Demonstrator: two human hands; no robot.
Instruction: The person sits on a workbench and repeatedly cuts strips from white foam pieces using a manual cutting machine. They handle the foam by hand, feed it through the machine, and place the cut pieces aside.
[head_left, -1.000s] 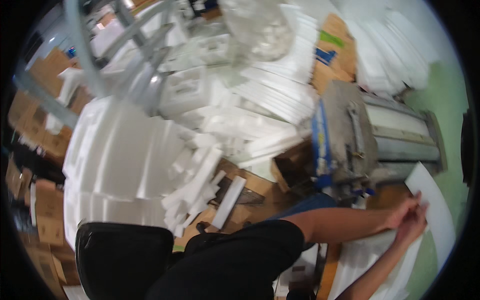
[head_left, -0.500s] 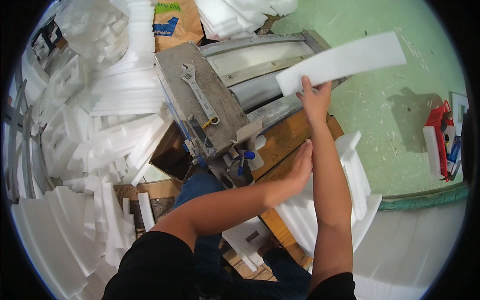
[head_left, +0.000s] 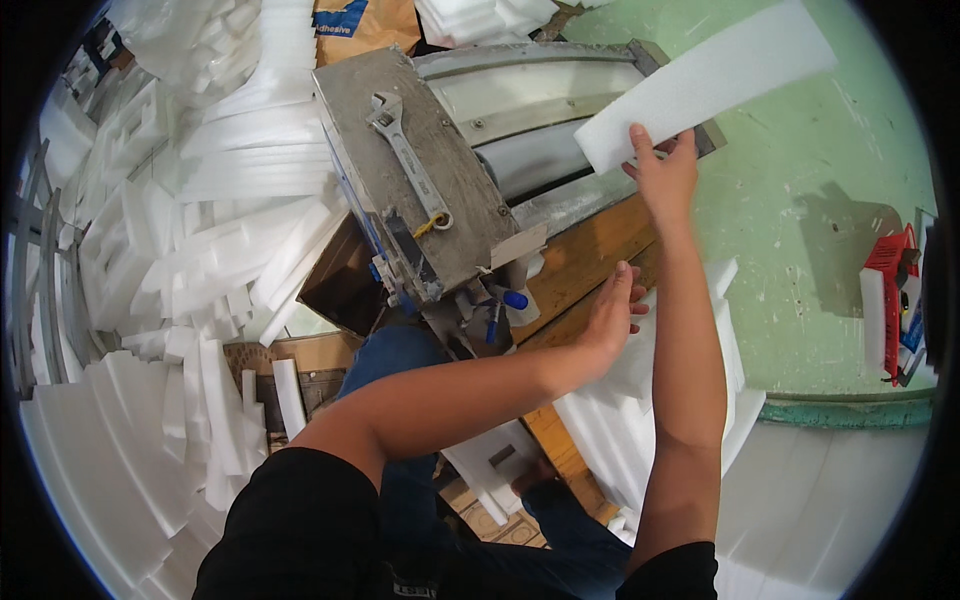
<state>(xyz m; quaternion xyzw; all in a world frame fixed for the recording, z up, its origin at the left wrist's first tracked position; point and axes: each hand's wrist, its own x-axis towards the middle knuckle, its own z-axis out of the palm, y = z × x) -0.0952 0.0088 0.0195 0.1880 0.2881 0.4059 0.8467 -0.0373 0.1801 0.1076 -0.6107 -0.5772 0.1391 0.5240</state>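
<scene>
A long flat strip of white foam (head_left: 715, 85) is gripped near its lower edge by my right hand (head_left: 665, 180), thumb on the upper face. It is held at a slant over the far end of a metal roller machine (head_left: 530, 165). My left hand (head_left: 612, 318) is nearer to me, its fingers stretched out and nothing visible in it. Below and beside that hand stands a stack of white foam pieces (head_left: 640, 410); whether the hand touches them I cannot tell. An adjustable wrench (head_left: 410, 160) lies on the machine's grey top plate.
White foam pieces (head_left: 240, 250) are heaped along the left side, with a brown carton (head_left: 345, 285) beside the machine. A red tool holder (head_left: 888, 290) rests on the green surface (head_left: 790, 330) at right. Wooden planks (head_left: 590, 260) run below the machine.
My right hand has moved up and right, and the foam strip tilts more steeply. My left hand's fingers have spread slightly. The whole view has shifted a little.
</scene>
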